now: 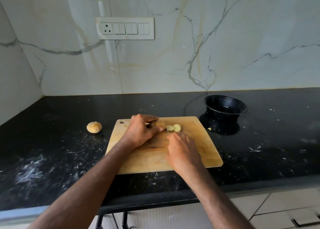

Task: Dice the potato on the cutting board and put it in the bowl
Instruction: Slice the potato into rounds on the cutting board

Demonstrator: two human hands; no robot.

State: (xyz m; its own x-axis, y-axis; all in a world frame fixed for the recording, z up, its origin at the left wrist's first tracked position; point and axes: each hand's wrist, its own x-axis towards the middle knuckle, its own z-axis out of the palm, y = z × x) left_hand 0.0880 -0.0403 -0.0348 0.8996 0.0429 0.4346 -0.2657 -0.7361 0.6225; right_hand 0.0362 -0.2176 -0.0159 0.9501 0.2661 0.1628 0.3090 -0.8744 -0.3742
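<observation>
On the left of the black speckled stone bench [52, 152], a round tan spare potato [94, 127] sits by itself, well apart from the pale wooden rectangular cutting board [199, 142]. The board lies flat near the bench's front edge, with a small hanging hole at its far left corner.

The left hand [141, 131] rests on the far left part of the board, its fingers and thumb curled over the brown-skinned potato being cut [158, 124], pinning it to the wood. Just to the right of that potato, two pale yellow round potato slices [173, 128] lie flat on the board, touching each other.

The right hand [181, 151] is near the board's middle, fingers curled around the handle of a thin metal knife [167, 131]; only a short stretch of blade shows, right beside the potato's cut end.

Further right and farther back, off the board's far right corner, stands a round black plastic bowl [225, 106]. A tiny pale scrap [209, 129] lies on the bench between board and bowl.
</observation>
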